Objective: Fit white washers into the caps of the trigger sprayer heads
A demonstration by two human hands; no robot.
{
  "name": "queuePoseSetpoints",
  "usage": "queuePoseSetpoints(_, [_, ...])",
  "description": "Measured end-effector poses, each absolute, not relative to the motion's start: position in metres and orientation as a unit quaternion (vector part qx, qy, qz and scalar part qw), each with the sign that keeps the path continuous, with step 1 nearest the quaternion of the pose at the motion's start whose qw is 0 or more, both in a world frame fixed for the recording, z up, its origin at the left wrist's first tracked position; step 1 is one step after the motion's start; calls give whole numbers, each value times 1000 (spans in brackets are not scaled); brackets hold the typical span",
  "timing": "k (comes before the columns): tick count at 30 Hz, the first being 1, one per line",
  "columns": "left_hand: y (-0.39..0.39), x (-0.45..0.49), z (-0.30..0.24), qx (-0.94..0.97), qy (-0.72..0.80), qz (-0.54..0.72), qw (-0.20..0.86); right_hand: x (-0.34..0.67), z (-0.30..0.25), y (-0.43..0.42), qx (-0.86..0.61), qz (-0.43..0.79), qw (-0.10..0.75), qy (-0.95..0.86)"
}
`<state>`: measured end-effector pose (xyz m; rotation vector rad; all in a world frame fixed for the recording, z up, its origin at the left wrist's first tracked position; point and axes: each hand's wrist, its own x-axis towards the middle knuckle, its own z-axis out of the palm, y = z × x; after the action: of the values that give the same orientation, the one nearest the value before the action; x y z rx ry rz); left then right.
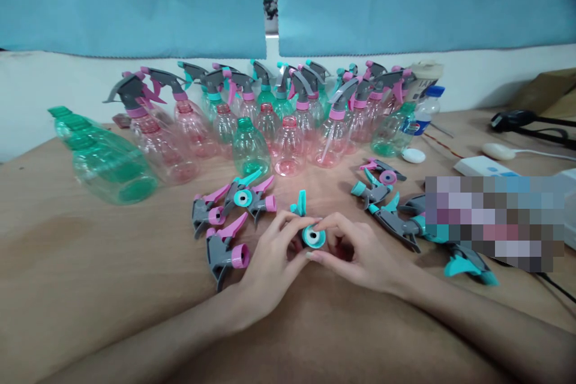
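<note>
Both my hands hold one teal-and-grey spray trigger head (314, 237) between them, its open collar turned up toward me. My left hand (279, 252) is closed on the collar's left side, thumb and fingers curled round it. From the right, my right hand (360, 249) pinches the same collar, its thumb tip meeting the left thumb below. Loose pink-collared trigger heads (225, 252) lie just left of my left hand. Past my right hand are teal trigger heads (398, 225). The lower body of the held head is hidden by my fingers.
Behind my hands stand several bottles with trigger heads fitted (335, 132), and open-necked ones such as a green bottle (251, 150) and a pink bottle (289, 147). Green bottles (108, 168) lean at left. A Pepsi bottle (423, 117), white mouse (497, 151) and cables are at right.
</note>
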<state>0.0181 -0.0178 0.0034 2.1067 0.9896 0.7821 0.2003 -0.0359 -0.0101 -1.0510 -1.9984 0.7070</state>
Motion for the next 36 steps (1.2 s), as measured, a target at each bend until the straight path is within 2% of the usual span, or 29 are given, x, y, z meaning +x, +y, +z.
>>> queuePoseSetpoints(17, [-18, 17, 0, 815, 360, 300, 341, 200, -7, -39, -415, 305, 356, -780])
queuePoseSetpoints(25, [-18, 17, -2, 816, 359, 296, 342, 199, -7, -36, -423, 275, 350, -790])
queuePoseSetpoints(36, [-19, 17, -1, 827, 362, 276, 330, 200, -6, -37, -418, 288, 365, -781])
